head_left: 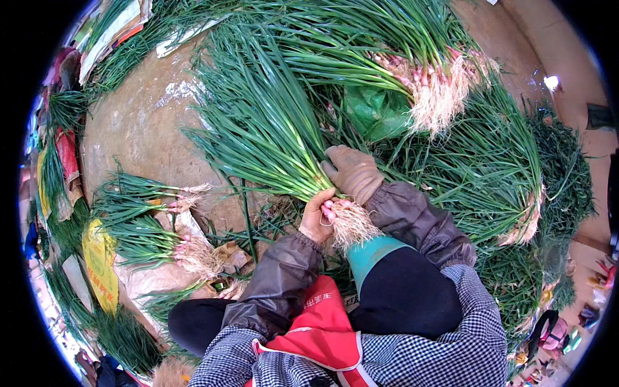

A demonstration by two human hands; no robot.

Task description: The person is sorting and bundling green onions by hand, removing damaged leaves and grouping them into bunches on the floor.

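Observation:
A large bunch of spring onions (274, 138) lies slanted in front of me, its green leaves fanning away to the far left. Its pink bulbs and pale, stringy roots point toward my lap. My bare left hand (316, 218) is closed round the bulb end, with the thumb across the stems. On the other side of the same bunch, my right hand (356, 173), in a brown glove, grips the lower stems; some of its fingers are hidden. The roots hang over a teal covering (374, 253) on my right knee.
Large piles of spring onions (445, 77) lie at the far right and along my right (477, 161), beside a green plastic bag (374, 113). Smaller bunches (151, 238) rest at the left, near a yellow bag (100, 264). Bare wet ground (145, 129) shows at the far left.

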